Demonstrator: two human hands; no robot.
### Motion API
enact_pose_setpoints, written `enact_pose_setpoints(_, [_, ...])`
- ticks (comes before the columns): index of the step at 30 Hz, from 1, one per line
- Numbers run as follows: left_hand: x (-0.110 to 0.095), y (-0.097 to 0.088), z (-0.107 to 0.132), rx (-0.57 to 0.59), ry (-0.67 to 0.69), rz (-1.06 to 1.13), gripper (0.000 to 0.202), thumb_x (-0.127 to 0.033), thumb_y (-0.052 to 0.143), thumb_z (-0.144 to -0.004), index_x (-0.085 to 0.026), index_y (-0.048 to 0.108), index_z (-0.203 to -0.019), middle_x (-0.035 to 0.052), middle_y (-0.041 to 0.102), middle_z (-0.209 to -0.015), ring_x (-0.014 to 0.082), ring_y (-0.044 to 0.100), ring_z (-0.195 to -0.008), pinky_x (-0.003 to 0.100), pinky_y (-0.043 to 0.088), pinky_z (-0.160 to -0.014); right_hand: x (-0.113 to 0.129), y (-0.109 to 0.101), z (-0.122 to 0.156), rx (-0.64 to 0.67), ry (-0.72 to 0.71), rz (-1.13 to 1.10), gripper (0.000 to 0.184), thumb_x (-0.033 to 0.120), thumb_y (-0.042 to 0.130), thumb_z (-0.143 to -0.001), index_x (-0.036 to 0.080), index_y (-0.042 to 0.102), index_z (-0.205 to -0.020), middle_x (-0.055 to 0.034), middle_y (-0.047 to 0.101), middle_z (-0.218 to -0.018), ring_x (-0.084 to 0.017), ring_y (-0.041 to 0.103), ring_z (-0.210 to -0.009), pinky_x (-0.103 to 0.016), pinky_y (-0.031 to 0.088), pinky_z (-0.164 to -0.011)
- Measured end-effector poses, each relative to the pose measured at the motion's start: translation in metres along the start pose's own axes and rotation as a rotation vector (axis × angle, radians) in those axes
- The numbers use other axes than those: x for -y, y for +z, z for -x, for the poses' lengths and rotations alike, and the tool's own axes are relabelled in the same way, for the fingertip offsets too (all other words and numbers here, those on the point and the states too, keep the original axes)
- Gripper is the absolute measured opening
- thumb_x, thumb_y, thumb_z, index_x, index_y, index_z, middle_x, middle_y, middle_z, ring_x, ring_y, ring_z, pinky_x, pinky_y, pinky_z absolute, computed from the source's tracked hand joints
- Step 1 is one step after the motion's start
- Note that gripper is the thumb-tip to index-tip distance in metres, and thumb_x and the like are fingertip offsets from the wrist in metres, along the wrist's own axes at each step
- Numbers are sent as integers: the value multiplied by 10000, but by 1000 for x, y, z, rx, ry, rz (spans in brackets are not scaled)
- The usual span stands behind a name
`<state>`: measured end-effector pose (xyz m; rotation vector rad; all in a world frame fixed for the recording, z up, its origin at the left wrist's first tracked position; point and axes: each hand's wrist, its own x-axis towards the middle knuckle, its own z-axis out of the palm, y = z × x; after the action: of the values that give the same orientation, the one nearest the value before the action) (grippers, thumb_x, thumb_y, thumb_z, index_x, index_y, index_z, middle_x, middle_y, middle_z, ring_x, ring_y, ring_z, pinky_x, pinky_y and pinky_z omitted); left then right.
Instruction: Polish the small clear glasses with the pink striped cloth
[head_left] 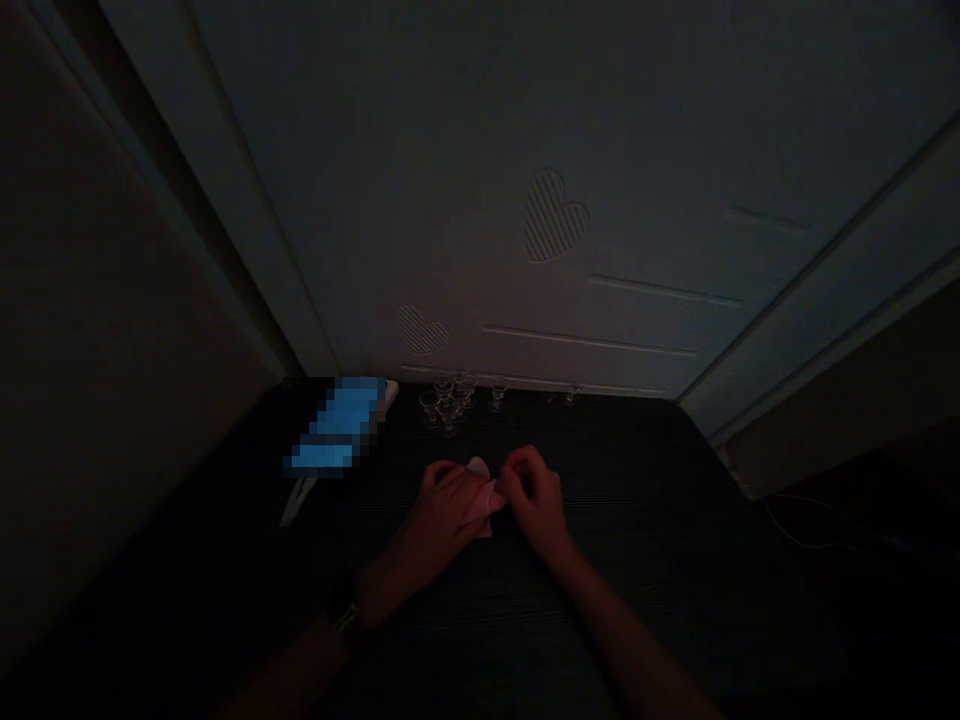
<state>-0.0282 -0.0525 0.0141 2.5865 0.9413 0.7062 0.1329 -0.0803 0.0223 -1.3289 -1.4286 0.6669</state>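
Note:
In the dim light, my left hand point(452, 500) wraps around a pale, cloth-like piece point(477, 508) that shows between and below its fingers. Close against it on the right, my right hand point(536, 495) has thumb and fingers curled together in a pinch at the piece's edge. What the pinch holds, if anything, is too dark to make out. Beyond both hands, several small clear stemmed glasses point(448, 408) stand in a cluster near the wall. One glass point(498, 397) is a little apart, and another glass point(571, 394) is farther right.
A lit, blurred screen point(341, 425) is on the dark tabletop point(622, 500) to the left, with a pale strap or cable point(298, 498) beside it. Behind the table rises a white panel point(450, 200) with raised hearts and lines. A thin cable point(795, 535) runs at the right.

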Motion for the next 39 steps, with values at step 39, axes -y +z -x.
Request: enact_pose_setpoints(39, [7,-2,1,-146,-135,-31,364,-280,472,-848,-222,451,-1207,26,592,-1172,191,494,-1055,373,333,-936,-9,-6,-9,-68,41,-76,174,355,521,-803,194,524,-868,56,460,-605,-88,434,-545,-200,336,-518])
